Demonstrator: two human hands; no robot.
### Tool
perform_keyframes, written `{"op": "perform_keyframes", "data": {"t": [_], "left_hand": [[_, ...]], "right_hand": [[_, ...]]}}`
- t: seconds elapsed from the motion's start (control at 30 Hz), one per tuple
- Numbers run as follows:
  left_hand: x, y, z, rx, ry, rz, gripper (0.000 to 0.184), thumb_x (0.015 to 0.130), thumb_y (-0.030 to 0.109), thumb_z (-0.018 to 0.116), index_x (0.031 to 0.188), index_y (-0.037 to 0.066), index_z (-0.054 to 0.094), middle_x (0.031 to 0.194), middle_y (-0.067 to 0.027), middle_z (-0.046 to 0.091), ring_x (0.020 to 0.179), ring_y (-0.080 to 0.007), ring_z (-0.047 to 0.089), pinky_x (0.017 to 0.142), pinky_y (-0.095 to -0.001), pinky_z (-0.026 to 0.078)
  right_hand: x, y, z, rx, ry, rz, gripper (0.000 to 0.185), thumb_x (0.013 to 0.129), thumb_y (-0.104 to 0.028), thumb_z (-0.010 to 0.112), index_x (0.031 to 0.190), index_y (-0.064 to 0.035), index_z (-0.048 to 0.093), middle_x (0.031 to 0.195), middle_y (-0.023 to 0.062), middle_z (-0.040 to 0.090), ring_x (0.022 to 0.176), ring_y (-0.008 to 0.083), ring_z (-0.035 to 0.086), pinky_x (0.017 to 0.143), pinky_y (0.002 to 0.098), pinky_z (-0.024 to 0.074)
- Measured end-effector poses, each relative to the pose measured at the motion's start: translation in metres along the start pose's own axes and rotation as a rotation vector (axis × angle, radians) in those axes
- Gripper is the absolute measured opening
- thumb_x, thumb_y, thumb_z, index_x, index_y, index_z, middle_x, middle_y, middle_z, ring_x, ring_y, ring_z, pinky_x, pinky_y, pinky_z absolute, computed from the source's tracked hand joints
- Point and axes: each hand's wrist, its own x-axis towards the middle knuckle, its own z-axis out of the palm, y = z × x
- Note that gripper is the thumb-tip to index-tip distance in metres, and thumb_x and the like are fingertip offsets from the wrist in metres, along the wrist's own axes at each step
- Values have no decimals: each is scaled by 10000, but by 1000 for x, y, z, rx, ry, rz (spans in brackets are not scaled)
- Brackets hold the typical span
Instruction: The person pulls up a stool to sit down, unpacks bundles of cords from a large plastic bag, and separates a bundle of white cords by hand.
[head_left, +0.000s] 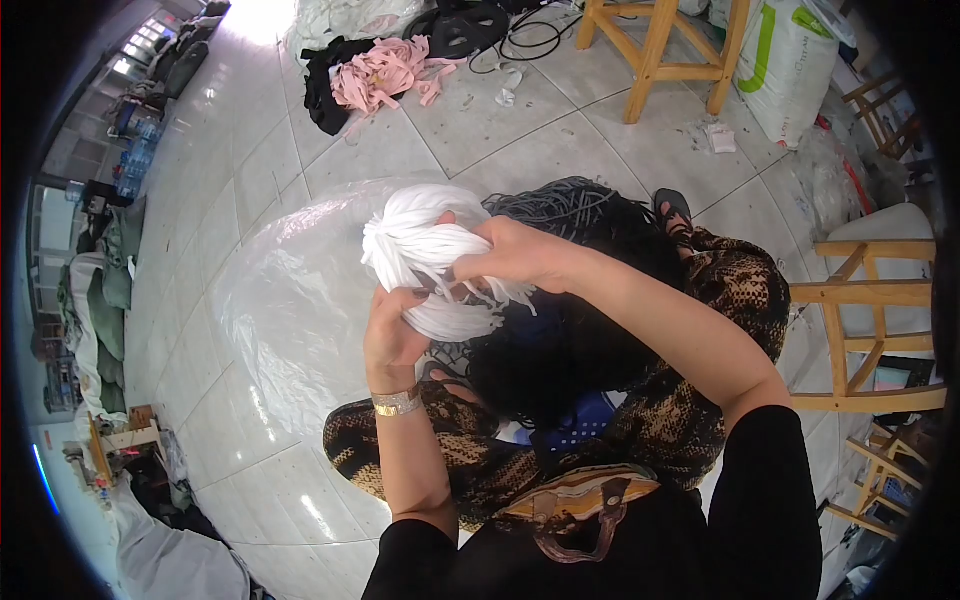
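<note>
A thick bundle of white cord (425, 225) is held up in front of my knees, looped and gathered, with loose ends hanging at its right side. My left hand (395, 325) grips its lower part from the left, thumb against the strands. From the right, my right hand (515, 255) has its fingers closed into the bundle's middle. Part of the fingers of both hands is hidden among the strands. Below the hands, a pile of black strands (560, 350) fills my lap, and dark grey cords (570, 205) lie just beyond it.
A clear plastic bag (300, 300) spreads over the tiled floor at left. Pink strips (385, 75) lie on black cloth ahead. Wooden stools (660, 70) stand at the upper right and right (840, 345). A full white sack (785, 65) leans nearby. A small bag (580, 500) rests at my waist.
</note>
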Motion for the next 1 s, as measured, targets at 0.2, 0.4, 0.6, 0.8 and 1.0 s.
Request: {"op": "perform_keyframes", "data": {"t": [0.2, 0.4, 0.6, 0.8, 1.0], "left_hand": [[0, 0, -1, 30, 15, -12, 601, 699, -23, 462, 1278, -93, 317, 1171, -198, 504, 1055, -292, 526, 890, -394, 435], [1, -2, -1, 3, -11, -8, 608, 698, -24, 465, 1281, -96, 310, 1196, -204, 488, 1059, -295, 522, 890, -391, 433], [2, 2, 8, -21, -34, 0, 630, 685, -35, 453, 1292, -89, 297, 1220, -201, 467, 1051, -284, 523, 882, -382, 435], [3, -7, -3, 40, 2, 28, 641, 684, -30, 438, 1304, -91, 290, 1226, -204, 476, 1042, -282, 533, 890, -382, 446], [2, -3, 9, 16, 15, 35, 652, 680, -36, 434, 1310, -93, 273, 1230, -205, 471, 1050, -290, 529, 904, -402, 441]], "right_hand": [[0, 1, -1, -14, -40, 28, 270, 704, -188, 638, 879, 17, 620, 731, 42, 611, 640, 90, 531, 561, 221, 410], [1, 7, 1, -71, -2, 25, 311, 686, -192, 656, 901, 30, 618, 767, 52, 613, 664, 94, 545, 569, 221, 414], [4, 6, -3, -25, -76, 80, 345, 669, -192, 671, 915, 43, 615, 790, 70, 612, 686, 98, 545, 580, 233, 419], [-4, 6, 11, -148, 58, -34, 336, 631, -193, 695, 886, 16, 633, 752, 55, 610, 656, 109, 547, 571, 235, 414], [3, 9, 2, -128, 56, 16, 323, 651, -185, 679, 898, 17, 627, 746, 54, 608, 648, 98, 540, 574, 232, 411]]}}
